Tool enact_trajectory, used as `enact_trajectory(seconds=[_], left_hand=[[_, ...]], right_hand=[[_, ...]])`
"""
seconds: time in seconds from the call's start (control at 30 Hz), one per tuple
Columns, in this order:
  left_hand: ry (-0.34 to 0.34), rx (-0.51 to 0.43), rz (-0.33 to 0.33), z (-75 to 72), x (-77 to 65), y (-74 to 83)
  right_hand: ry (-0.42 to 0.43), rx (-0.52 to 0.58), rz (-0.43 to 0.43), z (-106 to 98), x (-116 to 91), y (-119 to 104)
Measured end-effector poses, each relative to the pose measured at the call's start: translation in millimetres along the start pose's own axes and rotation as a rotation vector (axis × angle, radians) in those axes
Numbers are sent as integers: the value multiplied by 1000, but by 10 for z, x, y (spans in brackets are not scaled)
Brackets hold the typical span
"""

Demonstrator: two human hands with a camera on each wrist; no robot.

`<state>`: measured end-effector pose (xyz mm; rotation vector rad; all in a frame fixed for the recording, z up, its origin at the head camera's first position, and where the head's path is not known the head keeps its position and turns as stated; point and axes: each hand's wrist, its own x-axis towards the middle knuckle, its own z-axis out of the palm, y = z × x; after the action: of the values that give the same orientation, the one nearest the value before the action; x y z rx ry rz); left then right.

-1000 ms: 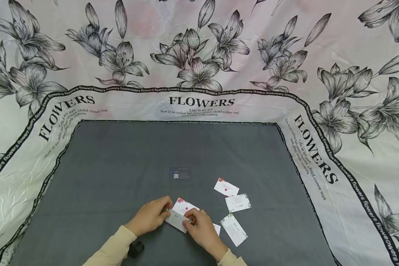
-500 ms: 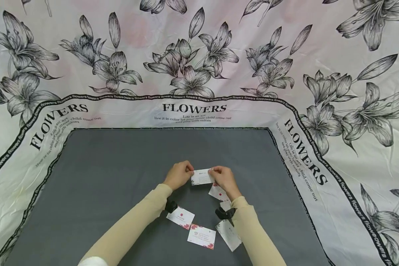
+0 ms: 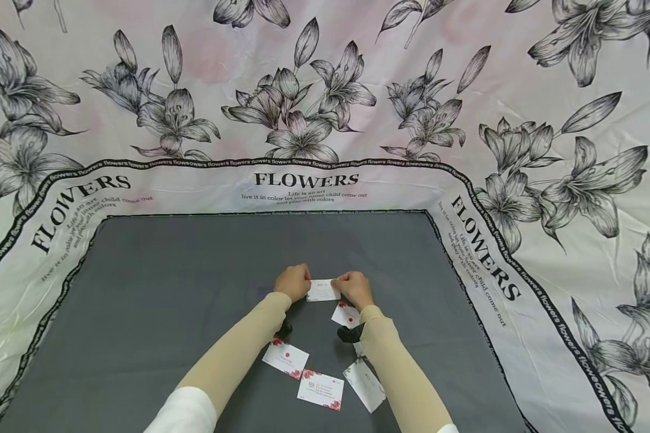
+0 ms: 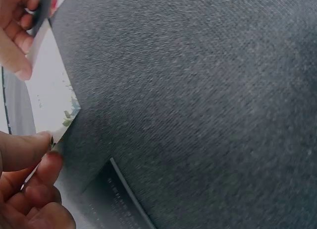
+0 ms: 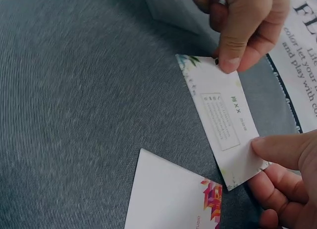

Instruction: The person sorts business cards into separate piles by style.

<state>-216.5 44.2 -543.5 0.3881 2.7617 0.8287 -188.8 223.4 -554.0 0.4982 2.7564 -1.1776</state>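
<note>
A white business card [image 3: 322, 290] with green leaf corners is held out between both hands at the far side of the card group. My left hand [image 3: 294, 281] pinches its left end between thumb and fingers. My right hand [image 3: 355, 288] pinches the right end, with the thumb [image 5: 280, 152] on the printed face. In the left wrist view, a dark business card [image 4: 114, 199] lies on the cloth below the left hand; in the head view that hand mostly covers it. A white card with a red flower corner [image 5: 173, 194] lies close by the right hand.
Nearer the body lie a red-flowered card [image 3: 285, 359], another red-flowered card [image 3: 321, 390] and a tilted white card [image 3: 365, 385]. A card with a red dot [image 3: 346, 314] sits partly under the right wrist. The grey cloth [image 3: 168, 288] has a white floral border [image 3: 303, 189].
Both hands have moved from the near side to the far side with the white card. Two red-flowered cards now show on the near cloth. Over the last half second the hands have barely shifted.
</note>
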Motion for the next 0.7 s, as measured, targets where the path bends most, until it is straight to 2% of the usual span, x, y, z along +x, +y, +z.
enact_trajectory(seconds=[0.3, 0.7], left_hand=[[31, 43, 21, 130, -7, -55], [74, 65, 14, 184, -51, -31]], right_hand=[[62, -206, -87, 64, -63, -37], [81, -261, -75, 106, -58, -57]])
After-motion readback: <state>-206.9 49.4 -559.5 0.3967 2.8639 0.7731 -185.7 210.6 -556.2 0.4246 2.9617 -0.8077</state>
